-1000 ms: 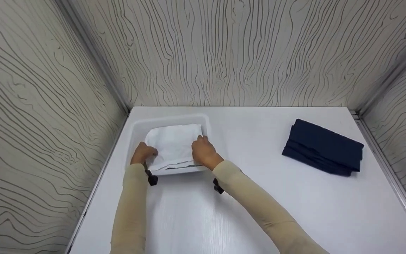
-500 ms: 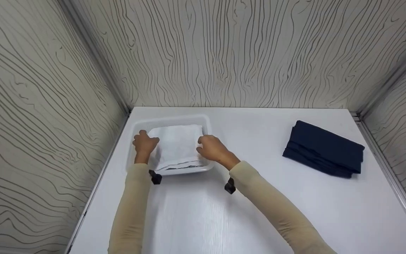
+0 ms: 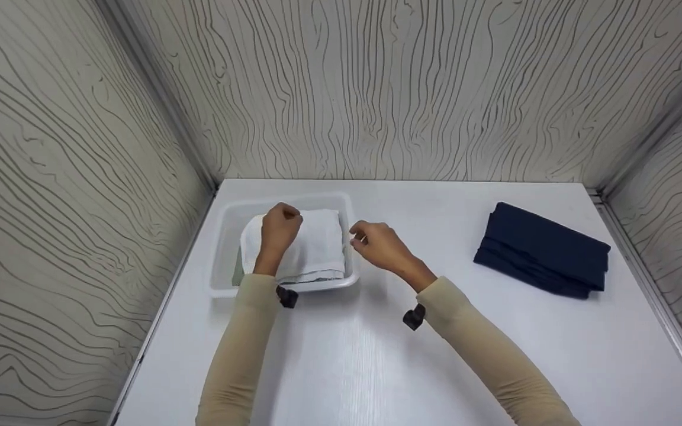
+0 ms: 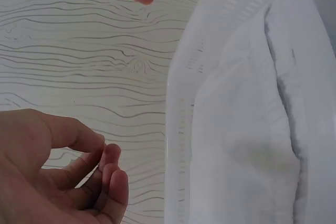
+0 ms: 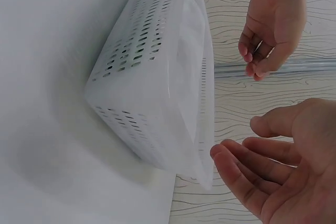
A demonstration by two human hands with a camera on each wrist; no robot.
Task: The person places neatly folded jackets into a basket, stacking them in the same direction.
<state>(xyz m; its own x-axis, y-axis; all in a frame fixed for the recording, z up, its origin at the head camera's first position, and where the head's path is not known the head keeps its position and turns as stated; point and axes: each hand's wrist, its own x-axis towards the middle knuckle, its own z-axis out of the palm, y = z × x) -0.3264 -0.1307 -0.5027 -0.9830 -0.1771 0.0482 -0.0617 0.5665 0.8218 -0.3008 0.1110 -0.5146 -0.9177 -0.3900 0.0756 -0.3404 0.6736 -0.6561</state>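
Note:
A folded white cloth (image 3: 323, 239) lies inside a white plastic basket (image 3: 220, 251) with slotted walls. My left hand (image 3: 279, 234) hovers over the cloth, its fingers loosely curled and its thumb tip meeting the fingertips, as the left wrist view shows. Nothing is between them. To the right of the basket, my right hand (image 3: 382, 245) hangs in the air with relaxed, slightly bent fingers near the rim, holding nothing. At the cloth's left end, a greenish piece (image 3: 238, 269) peeks out beneath it. A faint dark patch marks the cloth in the left wrist view.
Toward the right side of the white table (image 3: 436, 207) lies a folded navy cloth (image 3: 542, 251). Wood-grain patterned panels (image 3: 376, 89) enclose the table at the back and both sides, and the basket stands near the back left corner.
Both hands have come off the white cloth. The left moved right, from the basket's left side to above the cloth; the right drew away to the right, past the rim.

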